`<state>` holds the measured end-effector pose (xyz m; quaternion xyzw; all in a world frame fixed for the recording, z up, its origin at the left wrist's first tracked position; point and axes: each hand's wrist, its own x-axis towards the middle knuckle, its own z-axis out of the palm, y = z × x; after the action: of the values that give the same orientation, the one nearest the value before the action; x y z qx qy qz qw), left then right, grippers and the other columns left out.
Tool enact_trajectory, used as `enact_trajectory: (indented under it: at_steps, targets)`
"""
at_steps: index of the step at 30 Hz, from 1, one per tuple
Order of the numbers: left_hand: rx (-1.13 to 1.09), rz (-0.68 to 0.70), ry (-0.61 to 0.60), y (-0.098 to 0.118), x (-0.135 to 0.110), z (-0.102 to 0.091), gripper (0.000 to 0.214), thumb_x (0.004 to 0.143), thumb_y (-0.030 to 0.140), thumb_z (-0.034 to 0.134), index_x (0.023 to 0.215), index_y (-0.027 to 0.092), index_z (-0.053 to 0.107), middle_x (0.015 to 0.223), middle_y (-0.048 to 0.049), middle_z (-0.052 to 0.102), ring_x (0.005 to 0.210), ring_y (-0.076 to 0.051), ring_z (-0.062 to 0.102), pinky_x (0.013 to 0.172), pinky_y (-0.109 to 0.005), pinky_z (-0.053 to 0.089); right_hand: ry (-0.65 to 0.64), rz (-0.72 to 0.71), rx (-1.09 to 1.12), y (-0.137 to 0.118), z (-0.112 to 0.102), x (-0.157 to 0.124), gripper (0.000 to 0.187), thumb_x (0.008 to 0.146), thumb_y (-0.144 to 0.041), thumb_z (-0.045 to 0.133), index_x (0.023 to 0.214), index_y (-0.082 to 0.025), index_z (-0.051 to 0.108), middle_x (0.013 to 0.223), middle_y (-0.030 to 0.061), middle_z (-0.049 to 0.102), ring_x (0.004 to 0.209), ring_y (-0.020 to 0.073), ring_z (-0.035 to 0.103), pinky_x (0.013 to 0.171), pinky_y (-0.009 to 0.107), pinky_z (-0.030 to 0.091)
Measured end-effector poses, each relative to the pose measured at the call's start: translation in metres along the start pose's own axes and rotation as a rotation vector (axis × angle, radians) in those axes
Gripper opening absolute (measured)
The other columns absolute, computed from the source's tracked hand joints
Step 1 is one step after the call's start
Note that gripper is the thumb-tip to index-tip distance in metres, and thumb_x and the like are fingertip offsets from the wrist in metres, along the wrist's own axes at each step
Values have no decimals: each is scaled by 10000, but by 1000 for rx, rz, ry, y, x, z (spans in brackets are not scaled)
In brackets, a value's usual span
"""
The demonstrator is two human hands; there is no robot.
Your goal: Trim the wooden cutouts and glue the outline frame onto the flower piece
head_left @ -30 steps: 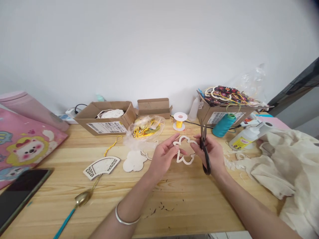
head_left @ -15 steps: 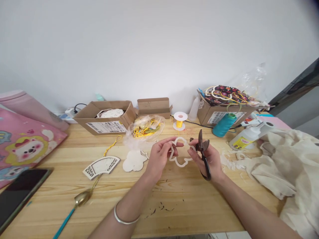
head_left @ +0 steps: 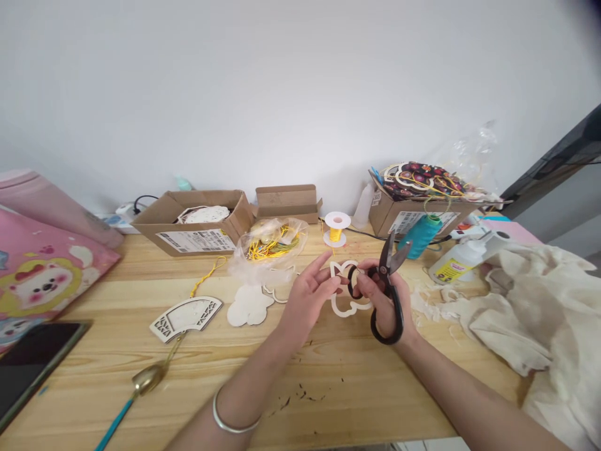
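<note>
In my right hand [head_left: 387, 304] I grip black-handled scissors [head_left: 385, 266], their blades parted and pointing up. A white cloud-shaped frame [head_left: 346, 311] is between my hands, above the table; its right part is hidden by my right fingers and a scissor handle. My left hand [head_left: 307, 294] is at the frame's left edge with fingers spread, some fingertips overlapping it. Whether they touch it I cannot tell. A solid white cloud-shaped piece [head_left: 248, 305] lies left of my left hand, beside a thin outline piece [head_left: 277, 294].
Left lie a fan-shaped ornament [head_left: 188, 316], a spoon [head_left: 149, 377] and a phone [head_left: 37, 360]. Along the back are a cardboard box [head_left: 197, 241], a bag of cords [head_left: 272, 247], a yellow thread spool [head_left: 336, 232] and teal thread [head_left: 420, 238]. Right are a glue bottle [head_left: 457, 260] and cloth [head_left: 558, 313].
My left fingers have loosened from the frame and spread. The scissors have turned in my right hand, with both handle loops now showing. The frame has shifted slightly right.
</note>
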<state>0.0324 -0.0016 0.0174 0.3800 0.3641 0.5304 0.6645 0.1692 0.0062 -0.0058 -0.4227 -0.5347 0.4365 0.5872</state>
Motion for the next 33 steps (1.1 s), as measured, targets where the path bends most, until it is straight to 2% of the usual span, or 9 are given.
enact_trajectory:
  at_steps: [3,5,10,15,18,21,24,29,33]
  targets:
    - [-207,-38,-143,-3,-1,2,408,719,141,588,1124,178,547,1138,-84,581,1055,-215,518,870,-331,388,45,26,79,2,3,1,148,753,-291,565,863,-200,524,572,-58,493,503,89,510,498,226,427]
    - [-320,-49,-195,-6,-1,3,362,725,119,568,1082,180,577,1168,-85,572,1126,-230,474,918,-354,365,60,37,98,4,5,0,148,757,-289,561,869,-204,514,567,-64,488,498,88,512,499,227,432]
    - [-371,-65,-83,-8,0,4,294,764,135,519,1039,173,613,1035,-78,654,1086,-209,523,935,-344,369,36,-17,-1,6,6,0,213,746,-279,574,930,-225,482,641,-52,533,559,92,529,528,222,441]
    - [-115,-94,-96,3,1,-3,299,747,169,525,1029,149,622,1021,-112,655,1063,-286,533,726,-342,493,61,-75,-168,3,-4,8,202,731,-276,583,908,-215,505,670,-38,541,605,93,517,572,227,435]
    - [8,-123,-78,7,1,-7,327,731,182,544,1049,142,607,967,-128,668,992,-303,575,580,-290,499,43,-32,-138,0,-8,12,221,691,-277,620,874,-205,521,644,-38,547,573,90,510,550,226,425]
    - [-9,-156,-20,8,1,-9,371,718,171,575,1087,147,574,912,-129,681,898,-280,621,501,-238,465,2,51,-58,-1,-7,13,262,653,-295,653,857,-195,525,617,-40,546,525,82,487,509,219,405]
    - [-109,-200,4,6,3,-11,314,716,157,587,1027,122,600,895,-139,683,871,-248,631,466,-189,423,-12,125,1,-1,-4,13,311,622,-321,680,855,-185,526,610,-38,543,505,76,469,488,214,387]
    - [-324,-290,20,-2,7,-9,234,789,225,516,934,89,639,1012,-151,649,930,-195,603,628,-206,479,-14,143,-15,2,0,10,306,640,-346,663,851,-176,522,611,-40,523,514,76,462,490,212,380]
    - [-383,-301,-9,-3,7,-8,256,809,218,494,1016,109,599,1023,-141,643,919,-204,608,739,-299,499,-51,29,-209,4,-6,14,267,686,-373,615,850,-180,531,597,-45,480,506,82,434,481,215,363]
